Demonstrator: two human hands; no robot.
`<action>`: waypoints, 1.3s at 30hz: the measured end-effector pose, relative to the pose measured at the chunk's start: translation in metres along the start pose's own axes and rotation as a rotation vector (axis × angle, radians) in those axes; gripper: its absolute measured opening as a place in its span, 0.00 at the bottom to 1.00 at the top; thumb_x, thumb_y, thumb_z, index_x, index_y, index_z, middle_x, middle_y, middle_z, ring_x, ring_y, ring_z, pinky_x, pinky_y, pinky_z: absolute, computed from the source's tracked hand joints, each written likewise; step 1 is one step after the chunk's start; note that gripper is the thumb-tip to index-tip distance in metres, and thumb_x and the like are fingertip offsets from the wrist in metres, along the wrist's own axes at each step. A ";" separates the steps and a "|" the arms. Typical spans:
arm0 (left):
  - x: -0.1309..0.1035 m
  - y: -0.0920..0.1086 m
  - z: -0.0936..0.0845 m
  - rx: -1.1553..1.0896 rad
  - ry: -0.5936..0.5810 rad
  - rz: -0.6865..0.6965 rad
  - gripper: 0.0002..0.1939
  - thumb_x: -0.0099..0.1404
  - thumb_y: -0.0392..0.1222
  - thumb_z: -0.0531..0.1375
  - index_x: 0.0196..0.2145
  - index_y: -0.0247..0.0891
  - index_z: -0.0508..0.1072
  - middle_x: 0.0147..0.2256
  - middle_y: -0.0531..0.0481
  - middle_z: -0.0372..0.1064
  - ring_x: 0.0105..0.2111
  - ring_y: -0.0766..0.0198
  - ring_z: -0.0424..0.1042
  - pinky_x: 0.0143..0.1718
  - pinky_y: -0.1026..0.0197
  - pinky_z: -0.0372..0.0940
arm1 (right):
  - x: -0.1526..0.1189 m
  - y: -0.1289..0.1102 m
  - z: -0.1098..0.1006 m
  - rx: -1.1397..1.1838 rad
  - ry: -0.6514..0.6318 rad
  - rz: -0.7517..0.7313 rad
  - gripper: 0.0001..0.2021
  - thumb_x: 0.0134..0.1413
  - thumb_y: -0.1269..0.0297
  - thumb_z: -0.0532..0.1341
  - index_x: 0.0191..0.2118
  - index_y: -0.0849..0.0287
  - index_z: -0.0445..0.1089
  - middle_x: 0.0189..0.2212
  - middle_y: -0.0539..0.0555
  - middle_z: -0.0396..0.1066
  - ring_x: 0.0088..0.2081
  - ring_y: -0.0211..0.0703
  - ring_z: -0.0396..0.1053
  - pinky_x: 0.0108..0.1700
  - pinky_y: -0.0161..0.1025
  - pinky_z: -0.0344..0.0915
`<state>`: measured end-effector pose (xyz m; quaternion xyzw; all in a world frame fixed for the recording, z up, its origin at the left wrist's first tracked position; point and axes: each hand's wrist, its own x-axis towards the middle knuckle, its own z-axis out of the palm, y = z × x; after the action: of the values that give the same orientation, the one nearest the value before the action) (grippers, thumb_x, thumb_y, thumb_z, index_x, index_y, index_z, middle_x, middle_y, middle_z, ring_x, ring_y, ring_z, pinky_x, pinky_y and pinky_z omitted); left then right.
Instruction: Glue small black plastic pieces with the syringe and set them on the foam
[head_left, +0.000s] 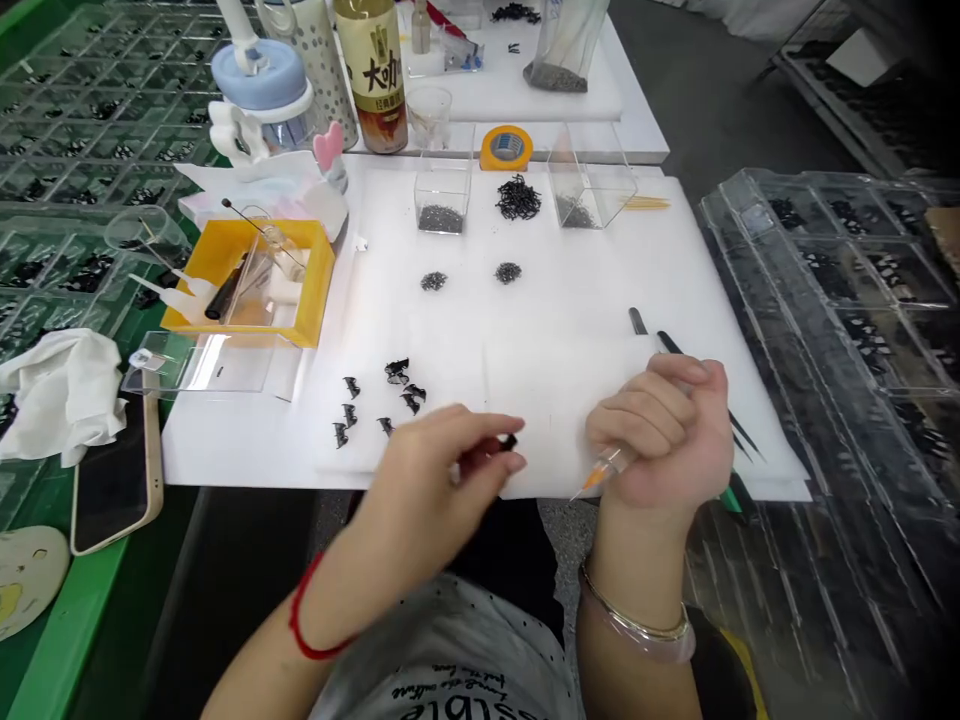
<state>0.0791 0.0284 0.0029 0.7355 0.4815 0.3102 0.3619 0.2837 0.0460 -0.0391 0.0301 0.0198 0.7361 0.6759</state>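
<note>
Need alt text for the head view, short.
Over a white foam mat, the left hand pinches a small black part while the right hand grips an orange-tipped tool. More black pieces lie left; a yellow tray sits beyond.

The bottle (373, 70) at the counter's far edge bears large Chinese characters, seemingly "大叻". Upside-down lettering on the person's shirt (450, 670) is too blurred to read.
</note>
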 end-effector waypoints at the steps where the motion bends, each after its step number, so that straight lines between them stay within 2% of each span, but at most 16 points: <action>1: -0.003 0.002 0.014 0.003 -0.002 0.005 0.10 0.60 0.30 0.63 0.40 0.35 0.77 0.27 0.52 0.72 0.25 0.69 0.69 0.27 0.67 0.68 | 0.001 0.000 -0.001 0.056 -0.014 0.001 0.13 0.61 0.59 0.53 0.25 0.56 0.57 0.11 0.39 0.44 0.11 0.28 0.42 0.10 0.26 0.41; 3: -0.009 0.002 0.036 0.033 0.023 0.003 0.09 0.61 0.31 0.61 0.40 0.34 0.76 0.32 0.47 0.71 0.28 0.66 0.70 0.29 0.63 0.70 | 0.002 -0.001 -0.002 0.084 -0.031 -0.025 0.13 0.62 0.59 0.52 0.26 0.55 0.58 0.11 0.39 0.45 0.10 0.27 0.43 0.09 0.26 0.41; 5: -0.012 0.000 0.044 0.061 0.062 0.001 0.09 0.63 0.32 0.60 0.42 0.34 0.75 0.37 0.44 0.68 0.32 0.63 0.70 0.33 0.59 0.71 | 0.003 0.001 -0.003 -0.019 -0.005 -0.110 0.13 0.61 0.57 0.55 0.27 0.56 0.60 0.10 0.39 0.47 0.09 0.26 0.42 0.08 0.25 0.39; 7: -0.015 -0.003 0.043 0.075 0.070 0.004 0.11 0.63 0.33 0.60 0.44 0.34 0.74 0.38 0.44 0.65 0.33 0.64 0.69 0.33 0.58 0.71 | 0.003 0.005 -0.002 -0.158 0.043 -0.209 0.14 0.57 0.55 0.59 0.26 0.58 0.63 0.09 0.38 0.50 0.08 0.24 0.40 0.08 0.24 0.36; 9: -0.015 -0.006 0.038 0.078 0.045 0.017 0.16 0.62 0.33 0.62 0.48 0.34 0.72 0.37 0.46 0.65 0.29 0.67 0.68 0.32 0.61 0.71 | 0.002 0.010 0.003 -0.270 0.129 -0.312 0.16 0.55 0.52 0.59 0.24 0.58 0.64 0.09 0.39 0.50 0.09 0.23 0.39 0.09 0.24 0.35; 11: -0.013 -0.007 0.031 0.068 0.014 0.035 0.19 0.62 0.32 0.62 0.51 0.35 0.70 0.36 0.48 0.66 0.28 0.69 0.67 0.30 0.63 0.70 | 0.000 0.017 0.010 -0.361 0.226 -0.418 0.21 0.59 0.49 0.53 0.22 0.59 0.64 0.09 0.40 0.47 0.11 0.25 0.38 0.11 0.25 0.37; 14: -0.009 -0.008 0.025 0.060 -0.042 0.054 0.14 0.62 0.30 0.61 0.46 0.39 0.73 0.37 0.48 0.67 0.28 0.69 0.69 0.27 0.66 0.69 | -0.004 0.023 0.018 -0.499 0.308 -0.513 0.30 0.63 0.45 0.42 0.19 0.59 0.64 0.09 0.41 0.40 0.11 0.27 0.35 0.12 0.26 0.37; 19: -0.004 -0.009 0.023 0.132 -0.068 0.061 0.09 0.62 0.32 0.62 0.40 0.37 0.76 0.35 0.50 0.68 0.26 0.72 0.67 0.20 0.69 0.63 | -0.007 0.025 0.017 -0.638 0.223 -0.505 0.29 0.63 0.46 0.44 0.20 0.57 0.67 0.10 0.42 0.38 0.12 0.29 0.33 0.13 0.28 0.37; 24: -0.006 -0.008 0.021 0.159 -0.047 0.062 0.06 0.61 0.31 0.63 0.37 0.34 0.77 0.34 0.50 0.67 0.26 0.73 0.65 0.21 0.69 0.61 | -0.007 0.024 0.013 -0.668 0.162 -0.472 0.27 0.63 0.47 0.45 0.22 0.56 0.69 0.10 0.41 0.39 0.13 0.30 0.34 0.13 0.29 0.39; 28: -0.008 -0.008 0.022 0.159 -0.041 0.058 0.07 0.61 0.30 0.63 0.38 0.32 0.77 0.34 0.49 0.67 0.26 0.74 0.65 0.23 0.69 0.61 | -0.006 0.025 0.013 -0.675 0.170 -0.456 0.25 0.61 0.45 0.49 0.22 0.56 0.68 0.10 0.41 0.39 0.12 0.29 0.34 0.12 0.28 0.39; 34: -0.006 -0.007 0.023 0.171 -0.046 0.058 0.06 0.61 0.32 0.63 0.38 0.32 0.78 0.34 0.49 0.67 0.26 0.74 0.63 0.22 0.68 0.59 | -0.004 0.026 0.013 -0.682 0.167 -0.433 0.27 0.59 0.40 0.50 0.22 0.56 0.66 0.10 0.40 0.38 0.12 0.28 0.35 0.12 0.27 0.39; 39: -0.006 -0.007 0.022 0.195 -0.031 0.065 0.05 0.60 0.33 0.64 0.36 0.32 0.78 0.33 0.50 0.67 0.24 0.75 0.61 0.21 0.68 0.58 | -0.004 0.027 0.014 -0.638 0.167 -0.419 0.35 0.61 0.38 0.40 0.21 0.58 0.68 0.10 0.41 0.40 0.11 0.27 0.38 0.12 0.26 0.44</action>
<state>0.0916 0.0190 -0.0154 0.7872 0.4797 0.2617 0.2858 0.2585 0.0400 -0.0236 -0.2461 -0.1494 0.5513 0.7830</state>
